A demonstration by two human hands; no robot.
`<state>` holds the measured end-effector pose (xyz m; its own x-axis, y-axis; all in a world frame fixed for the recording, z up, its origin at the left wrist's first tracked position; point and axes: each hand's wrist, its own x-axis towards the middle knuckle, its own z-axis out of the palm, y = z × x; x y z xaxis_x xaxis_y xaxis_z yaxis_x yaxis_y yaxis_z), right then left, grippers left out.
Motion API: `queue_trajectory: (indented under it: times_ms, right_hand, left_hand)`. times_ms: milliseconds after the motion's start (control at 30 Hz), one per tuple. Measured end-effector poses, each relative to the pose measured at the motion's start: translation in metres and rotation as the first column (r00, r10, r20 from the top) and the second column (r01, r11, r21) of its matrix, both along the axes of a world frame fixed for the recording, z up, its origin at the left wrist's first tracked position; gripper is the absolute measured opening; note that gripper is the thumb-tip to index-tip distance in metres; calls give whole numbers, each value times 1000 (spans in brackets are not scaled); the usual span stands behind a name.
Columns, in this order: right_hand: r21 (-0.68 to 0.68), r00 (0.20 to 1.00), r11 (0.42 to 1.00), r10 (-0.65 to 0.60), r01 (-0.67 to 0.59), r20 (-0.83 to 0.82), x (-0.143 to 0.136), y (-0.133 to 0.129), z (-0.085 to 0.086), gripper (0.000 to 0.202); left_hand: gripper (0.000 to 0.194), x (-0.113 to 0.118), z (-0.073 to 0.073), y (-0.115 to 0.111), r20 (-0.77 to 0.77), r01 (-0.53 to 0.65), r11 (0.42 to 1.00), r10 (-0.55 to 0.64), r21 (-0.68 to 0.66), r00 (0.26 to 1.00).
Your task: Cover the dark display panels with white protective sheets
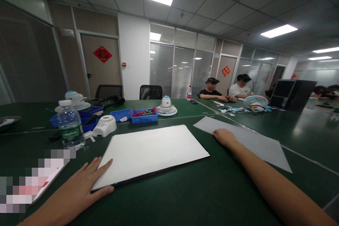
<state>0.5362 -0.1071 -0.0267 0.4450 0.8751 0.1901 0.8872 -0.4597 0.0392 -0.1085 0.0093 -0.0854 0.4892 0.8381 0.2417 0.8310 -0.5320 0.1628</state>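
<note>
A white rectangular panel (153, 152) with a thin dark edge lies flat on the green table in front of me. My left hand (90, 180) rests at its left end with fingers spread, some of them over the panel's corner. To the right, a translucent grey sheet (254, 144) lies on the table. My right hand (224, 137) is at the near left edge of this sheet, its fingers curled in. The fingertips are hidden, so I cannot tell whether they pinch the sheet.
A water bottle (70, 127), a white plastic housing (105, 125) and blue trays (144, 118), one with red wires, stand behind the panel. A white fan part (166, 107) sits farther back. Two people work at the far right, near a black box (291, 93).
</note>
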Motion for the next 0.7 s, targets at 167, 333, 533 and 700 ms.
queue_trajectory:
  times_ms: [167, 333, 533, 700]
  right_hand:
    - [55, 993, 996, 66, -72, 103, -47, 1, 14, 35]
    - [58, 915, 922, 370, -383, 161, -122, -3, 23, 40]
    - [-22, 674, 679, 731, -733, 103, -208, -18, 11, 36]
    - [182, 471, 469, 882, -864, -34, -236, -27, 10, 34]
  left_hand:
    - [80, -1, 2, -3, -47, 1, 985, -9, -174, 999]
    - [80, -3, 1, -6, -52, 30, 988, -38, -154, 998]
    - [81, -2, 4, -6, -49, 20, 988, -27, -155, 998]
    - [88, -1, 4, -3, -43, 23, 990, -29, -141, 999]
